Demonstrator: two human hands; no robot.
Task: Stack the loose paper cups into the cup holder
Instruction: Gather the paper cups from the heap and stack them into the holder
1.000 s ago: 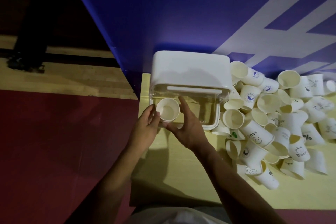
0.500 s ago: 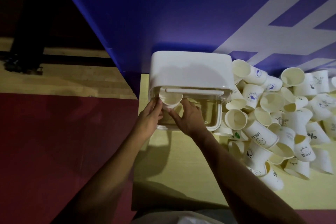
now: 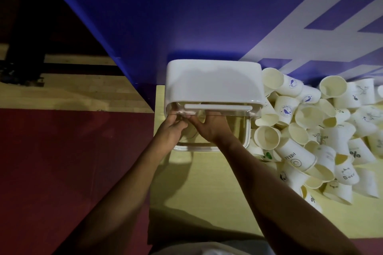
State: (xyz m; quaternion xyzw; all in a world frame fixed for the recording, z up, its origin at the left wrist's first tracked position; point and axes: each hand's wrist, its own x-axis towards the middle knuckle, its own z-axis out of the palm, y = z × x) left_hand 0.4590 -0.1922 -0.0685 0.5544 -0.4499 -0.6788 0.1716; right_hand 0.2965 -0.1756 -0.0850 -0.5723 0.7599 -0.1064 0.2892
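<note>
The cup holder (image 3: 213,85) is a white box with a clear front compartment (image 3: 238,130), standing at the back of the yellow table. My left hand (image 3: 172,128) and my right hand (image 3: 209,126) meet at the compartment's left side, fingertips tucked under the white bar. Between them they pinch a paper cup (image 3: 187,113); only a pale sliver of it shows, the rest is hidden under the holder's top. Several loose paper cups (image 3: 294,151) lie in a heap to the right of the holder.
The yellow table (image 3: 207,192) ends at its left edge just beside the holder, with red and wooden floor (image 3: 62,151) beyond. A blue wall with white stripes (image 3: 186,16) rises right behind the holder. The cup heap reaches the right frame edge.
Both hands carried the cup from in front of the clear compartment up and back under the holder's white top, where it is now almost hidden.
</note>
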